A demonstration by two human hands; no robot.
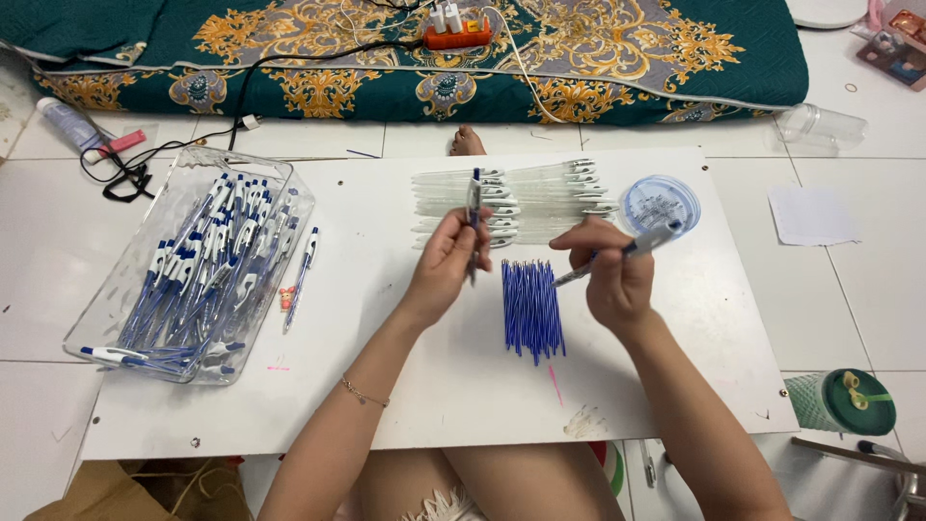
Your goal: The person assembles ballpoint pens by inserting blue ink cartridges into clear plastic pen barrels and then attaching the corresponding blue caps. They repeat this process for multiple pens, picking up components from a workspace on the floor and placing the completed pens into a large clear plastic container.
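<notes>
Your left hand (446,262) is closed around a pen (474,214), fingers wrapped on its lower half; the pen stands nearly upright, blue end up, its long axis running away from you. Your right hand (615,272) is closed too, pinching a pen barrel (627,251) between thumb and fingers. That barrel lies slanted, its thin tip pointing down and left toward your left grip, its thicker end up and right. The two grips sit near each other but apart, the left a little farther from you.

Between and just below the two grips lies a bundle of refills (532,309), blue and thin, long axes pointing toward you, side by side on the counter (405,386). Your right hand is the nearer one to them; the barrel's tip hangs just above their top ends.

Beyond both grips sits a row of clear barrels (540,198), lying crosswise. Right of these, past your right grip, is a round lid (661,201). Well to the left of your left grip stands a clear tray (193,260) full of finished pens, with one loose pen (301,280) just beside it.
</notes>
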